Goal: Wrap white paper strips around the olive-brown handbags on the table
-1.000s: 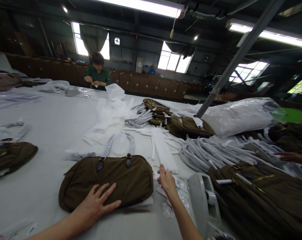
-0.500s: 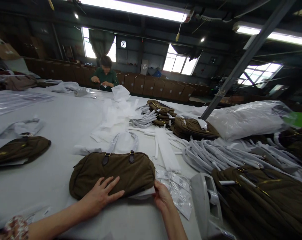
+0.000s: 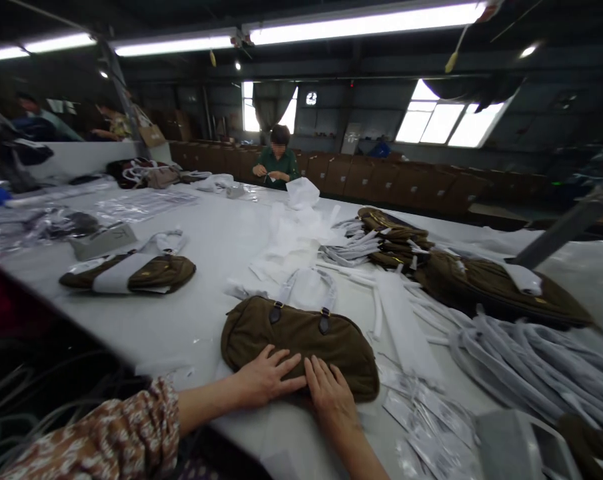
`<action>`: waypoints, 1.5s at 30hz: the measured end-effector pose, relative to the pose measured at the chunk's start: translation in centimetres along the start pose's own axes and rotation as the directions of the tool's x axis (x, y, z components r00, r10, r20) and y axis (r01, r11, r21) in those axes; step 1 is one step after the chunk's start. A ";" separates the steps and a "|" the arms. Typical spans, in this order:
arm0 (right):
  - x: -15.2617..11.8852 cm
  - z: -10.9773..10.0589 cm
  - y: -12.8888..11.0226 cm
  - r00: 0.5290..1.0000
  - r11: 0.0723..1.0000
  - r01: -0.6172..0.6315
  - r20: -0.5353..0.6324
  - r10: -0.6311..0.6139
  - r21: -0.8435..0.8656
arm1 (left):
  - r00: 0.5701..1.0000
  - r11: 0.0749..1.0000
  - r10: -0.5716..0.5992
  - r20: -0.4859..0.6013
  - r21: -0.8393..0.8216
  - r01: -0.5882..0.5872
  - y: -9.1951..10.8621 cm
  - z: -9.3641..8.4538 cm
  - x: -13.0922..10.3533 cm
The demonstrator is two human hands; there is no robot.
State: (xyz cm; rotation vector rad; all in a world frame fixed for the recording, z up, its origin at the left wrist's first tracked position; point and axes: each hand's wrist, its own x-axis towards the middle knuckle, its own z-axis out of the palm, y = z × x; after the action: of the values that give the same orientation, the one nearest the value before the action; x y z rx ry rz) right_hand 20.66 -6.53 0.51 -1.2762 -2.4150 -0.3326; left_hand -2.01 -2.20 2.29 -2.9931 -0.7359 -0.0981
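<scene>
An olive-brown handbag [image 3: 301, 333] lies on the white table in front of me, its wrapped handles [image 3: 308, 287] pointing away. My left hand [image 3: 266, 377] rests on the lower middle of the bag with its fingers spread. Close beside it, my right hand [image 3: 331, 393] lies flat on the bag's lower part, fingers stretched out. A little white paper shows at the bag's lower edge.
Another brown bag with a white band [image 3: 118, 273] lies at the left. White paper [image 3: 301, 227], stacked brown bags [image 3: 391, 233], wrapped handles [image 3: 521, 367], clear packets [image 3: 431, 420] and a grey tape dispenser [image 3: 526, 443] surround the work. A person [image 3: 277, 160] sits across the table [image 3: 221, 233].
The view has swung left. My right hand has left the bag's right lower corner and now lies flat on its front, beside my left hand.
</scene>
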 end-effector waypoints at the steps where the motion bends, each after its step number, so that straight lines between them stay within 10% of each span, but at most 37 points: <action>1: 0.0 0.9 0.2 1.000 0.999 0.022 -0.003 -0.022 -0.032 | 1.000 1.000 -0.001 -0.014 0.009 0.001 -0.1 0.1 0.0; 11: 1.3 1.0 2.2 0.993 0.998 0.054 0.111 -0.051 -0.026 | 0.912 0.935 -0.354 -0.208 -0.059 0.349 -0.9 -0.7 -5.7; 13: 1.4 0.9 2.3 0.991 1.000 0.015 0.132 -0.018 0.027 | 0.789 0.842 -0.538 -0.296 -0.220 0.492 -2.0 -0.7 -8.2; 15: 1.4 1.0 2.5 0.988 0.998 -0.015 0.152 0.006 0.058 | 0.559 0.644 -0.758 -0.336 -0.522 0.559 -2.9 -0.1 -10.5; 18: 1.4 1.0 2.7 0.986 0.997 -0.023 0.167 0.010 0.075 | 0.208 0.140 -0.976 -0.065 -0.918 0.372 -3.8 1.2 -12.6; 20: 1.3 1.1 2.7 0.986 0.998 -0.015 0.165 0.004 0.067 | 0.140 -0.088 -0.982 0.127 -0.962 0.257 -4.2 1.9 -12.7; 25: 1.1 1.4 2.3 0.992 1.000 -0.014 0.122 0.011 0.025 | 0.187 -0.156 -0.960 0.208 -0.953 0.260 -5.2 1.7 -10.8; 28: 1.1 1.1 1.9 0.991 0.999 -0.041 0.128 0.038 0.026 | 0.160 -0.031 -0.983 0.084 -0.950 0.310 -4.9 -0.3 -9.5; 29: 1.0 1.1 1.8 0.989 0.998 -0.050 0.140 0.046 0.026 | 0.211 0.081 -0.977 -0.006 -0.934 0.349 -4.5 -1.2 -8.8; 33: 0.6 1.6 1.6 0.984 0.997 -0.073 0.161 0.070 0.015 | 0.843 0.820 -0.470 -0.262 -0.483 0.308 -2.1 -3.7 -3.9; 35: 0.1 2.6 1.5 0.991 0.998 -0.070 0.113 0.069 -0.002 | 0.977 0.965 -0.168 -0.132 -0.226 0.135 -1.1 -3.7 -1.0; 39: -0.6 4.7 1.8 0.998 0.997 -0.055 -0.027 0.054 -0.056 | 0.999 0.998 -0.020 0.050 -0.055 0.023 -0.6 -1.5 2.6; 45: -2.1 3.1 3.9 0.999 0.998 -0.035 0.003 0.035 -0.051 | 0.999 0.999 -0.033 -0.013 0.038 0.033 -0.6 1.9 1.6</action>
State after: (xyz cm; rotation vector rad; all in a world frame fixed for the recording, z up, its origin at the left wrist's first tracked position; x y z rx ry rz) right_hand 24.23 -4.76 -3.04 -1.3411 -2.3985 -0.3845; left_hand -0.81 -0.78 0.55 -2.9426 -0.7771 -0.1022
